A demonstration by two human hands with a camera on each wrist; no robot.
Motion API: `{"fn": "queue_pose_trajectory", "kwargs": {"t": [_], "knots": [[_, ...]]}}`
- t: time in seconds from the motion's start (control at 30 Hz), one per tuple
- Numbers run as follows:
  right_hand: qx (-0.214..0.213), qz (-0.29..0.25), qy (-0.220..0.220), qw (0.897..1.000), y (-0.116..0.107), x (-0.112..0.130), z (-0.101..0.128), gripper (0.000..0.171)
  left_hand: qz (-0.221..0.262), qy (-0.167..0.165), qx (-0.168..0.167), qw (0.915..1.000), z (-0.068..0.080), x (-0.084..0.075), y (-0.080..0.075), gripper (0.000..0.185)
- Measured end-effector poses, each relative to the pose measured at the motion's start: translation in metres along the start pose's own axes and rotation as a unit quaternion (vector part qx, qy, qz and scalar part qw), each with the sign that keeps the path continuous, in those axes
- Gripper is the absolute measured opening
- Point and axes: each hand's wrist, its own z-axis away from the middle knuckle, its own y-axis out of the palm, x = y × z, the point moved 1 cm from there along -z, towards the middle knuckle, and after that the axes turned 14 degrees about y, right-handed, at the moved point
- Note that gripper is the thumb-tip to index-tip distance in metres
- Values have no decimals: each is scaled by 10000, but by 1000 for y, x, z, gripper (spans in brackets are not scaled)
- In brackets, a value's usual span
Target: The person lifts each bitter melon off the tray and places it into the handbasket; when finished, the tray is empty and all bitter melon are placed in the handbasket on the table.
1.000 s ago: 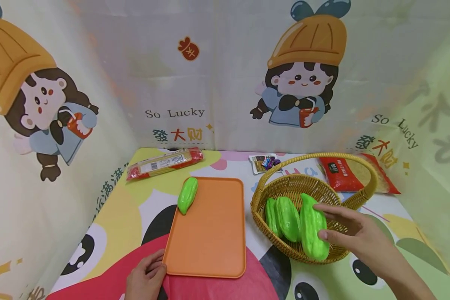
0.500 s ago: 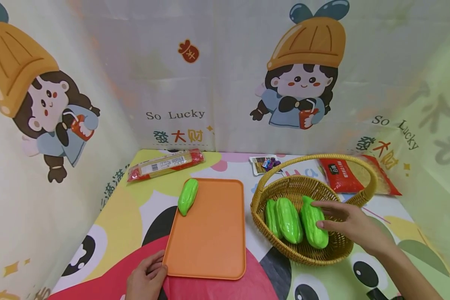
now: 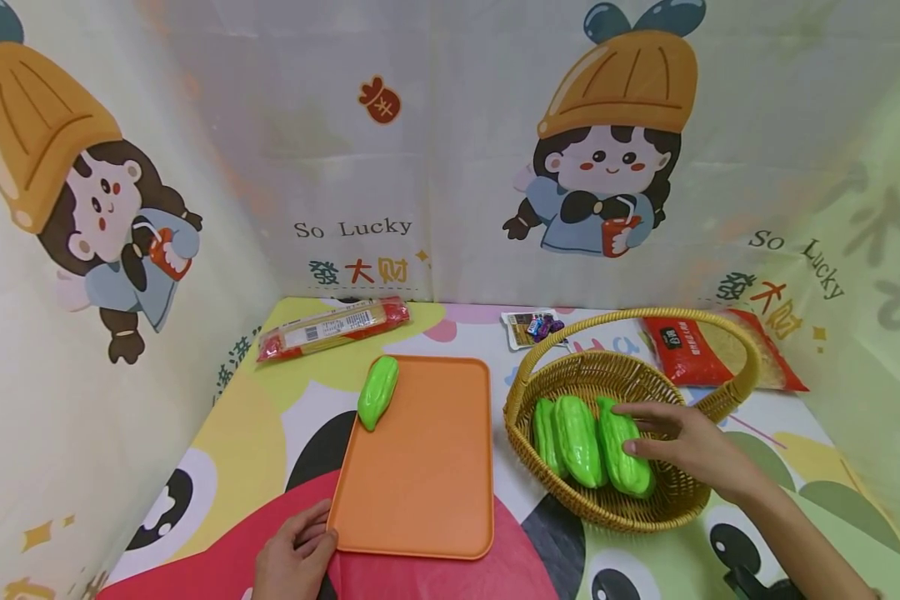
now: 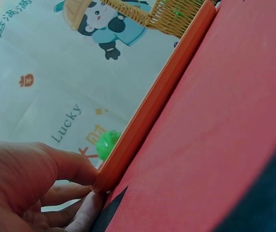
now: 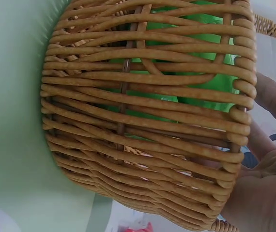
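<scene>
My left hand (image 3: 296, 550) pinches the near-left corner of the orange tray (image 3: 420, 492). In the left wrist view its thumb (image 4: 82, 169) lies on the tray's rim, with other fingers at the side below. A green bitter melon (image 3: 378, 392) rests at the tray's far-left corner. On the right, my right hand (image 3: 693, 446) reaches over the rim of a wicker basket (image 3: 607, 521). Its fingers and thumb hold the rightmost bitter melon (image 3: 622, 454) inside. Beside that lie another bitter melon (image 3: 577, 442) and one further left (image 3: 545, 437). The right wrist view shows mostly basket weave.
The basket's tall handle (image 3: 637, 312) arches over it. Behind stand a red bag (image 3: 690, 350) at right, a small packet with purple candies (image 3: 536, 327), and a long noodle pack (image 3: 333, 329) at left. A printed curtain (image 3: 457, 167) closes off the back.
The right hand has lowered the rightmost bitter melon from higher up into the basket, then shifted slightly left with it. The left hand stays at the tray corner.
</scene>
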Motion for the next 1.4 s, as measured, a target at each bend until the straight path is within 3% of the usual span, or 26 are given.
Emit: {"fn": "queue_pose_trajectory", "kwargs": {"t": [0.43, 1.4], "knots": [[19, -28, 32, 10000, 2, 2, -2, 49, -57, 46, -119, 9999, 1, 0, 1, 40], [-112, 340, -54, 9993, -2, 9, 0, 54, -188, -88, -28, 9998, -1, -2, 2, 43]]}}
